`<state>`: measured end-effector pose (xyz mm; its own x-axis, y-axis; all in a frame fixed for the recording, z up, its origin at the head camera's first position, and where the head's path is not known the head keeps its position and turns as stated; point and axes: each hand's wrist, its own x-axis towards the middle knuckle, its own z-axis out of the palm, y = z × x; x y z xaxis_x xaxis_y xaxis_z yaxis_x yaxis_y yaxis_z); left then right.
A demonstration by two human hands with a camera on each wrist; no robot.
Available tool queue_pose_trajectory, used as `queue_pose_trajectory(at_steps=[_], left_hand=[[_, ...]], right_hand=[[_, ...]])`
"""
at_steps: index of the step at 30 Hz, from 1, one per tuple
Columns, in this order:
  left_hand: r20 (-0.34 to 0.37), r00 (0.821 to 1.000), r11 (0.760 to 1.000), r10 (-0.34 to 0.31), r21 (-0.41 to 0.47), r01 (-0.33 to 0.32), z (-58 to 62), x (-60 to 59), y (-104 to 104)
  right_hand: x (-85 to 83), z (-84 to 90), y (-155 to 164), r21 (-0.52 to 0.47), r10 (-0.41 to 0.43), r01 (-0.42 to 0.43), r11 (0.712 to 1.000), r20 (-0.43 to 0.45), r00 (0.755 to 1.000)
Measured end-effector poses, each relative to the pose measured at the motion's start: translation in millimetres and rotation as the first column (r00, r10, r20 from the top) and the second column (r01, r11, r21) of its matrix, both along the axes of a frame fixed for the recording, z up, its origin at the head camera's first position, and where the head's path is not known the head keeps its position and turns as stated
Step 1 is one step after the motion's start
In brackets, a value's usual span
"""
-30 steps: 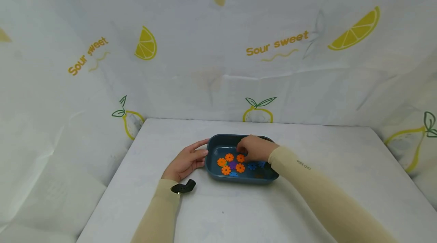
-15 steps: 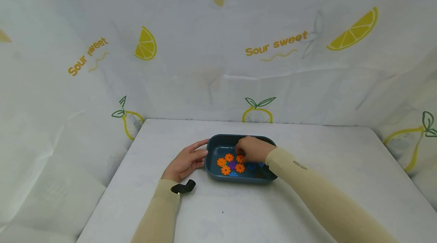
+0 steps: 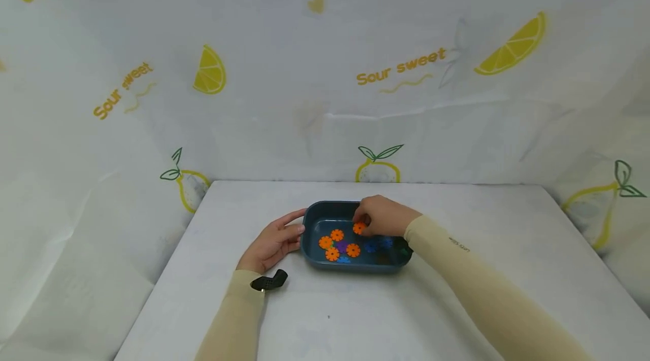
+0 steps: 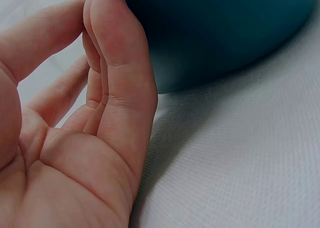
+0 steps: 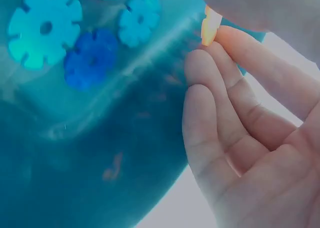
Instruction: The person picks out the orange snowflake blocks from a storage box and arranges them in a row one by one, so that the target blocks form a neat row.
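A dark blue-green tray (image 3: 330, 265) holds several small notched plastic discs. Orange discs (image 3: 352, 250), a purple one (image 3: 342, 246) and light blue ones lie toward its left half. Further right are darker blue discs (image 3: 371, 245), which the right wrist view shows as blue discs (image 5: 90, 59). Over the tray my right hand (image 3: 386, 216) pinches an orange disc (image 3: 359, 228) between thumb and fingers; edge-on, that disc (image 5: 208, 29) looks yellow-orange. My left hand (image 3: 271, 242) rests its fingertips against the tray's left outer wall (image 4: 215, 43), fingers extended and slightly bent.
A white-covered table (image 3: 325, 321) lies under the tray. Behind it hangs a white cloth (image 3: 284, 124) with lemon prints. A black strap piece (image 3: 269, 281) sits on the left wrist.
My right hand has risen slightly from the tray bottom with the orange disc now plainly between its fingers. The left hand stays at the tray's side. The head view has shifted slightly.
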<state>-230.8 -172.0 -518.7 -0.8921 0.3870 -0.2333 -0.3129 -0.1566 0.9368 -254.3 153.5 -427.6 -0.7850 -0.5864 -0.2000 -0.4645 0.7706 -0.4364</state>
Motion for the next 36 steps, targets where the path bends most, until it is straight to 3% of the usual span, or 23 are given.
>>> queue_pose_trajectory(at_steps=[5, 9, 19, 24, 36], left_hand=[[0.001, 1.000, 1.000, -0.007, -0.005, 0.007, -0.6, 1.1, -0.2], [0.013, 1.000, 1.000, 0.005, -0.009, -0.005, -3.1, 5.3, -4.6], [0.003, 1.000, 1.000, -0.007, 0.017, 0.007, 1.3, 6.3, -1.4], [-0.001, 1.000, 1.000, -0.010, 0.025, 0.010, 2.6, 4.7, 0.8], [0.024, 1.000, 1.000, -0.001, 0.028, 0.001, 1.2, 4.6, 0.3]], right_hand=[[8.3, 11.7, 23.6, -0.061, -0.045, 0.043, 0.997, -0.029, 0.999], [16.3, 11.5, 40.6, -0.127, -0.074, 0.069, 0.990, -0.041, 0.996], [35.1, 12.1, 99.1, -0.245, -0.252, 0.240, 0.939, -0.019, 0.968], [40.5, 2.9, 125.2, -0.256, -0.313, 0.294, 0.921, -0.037, 0.949], [63.5, -36.8, 168.2, -0.295, -0.453, 0.444, 0.846, 0.040, 0.891]])
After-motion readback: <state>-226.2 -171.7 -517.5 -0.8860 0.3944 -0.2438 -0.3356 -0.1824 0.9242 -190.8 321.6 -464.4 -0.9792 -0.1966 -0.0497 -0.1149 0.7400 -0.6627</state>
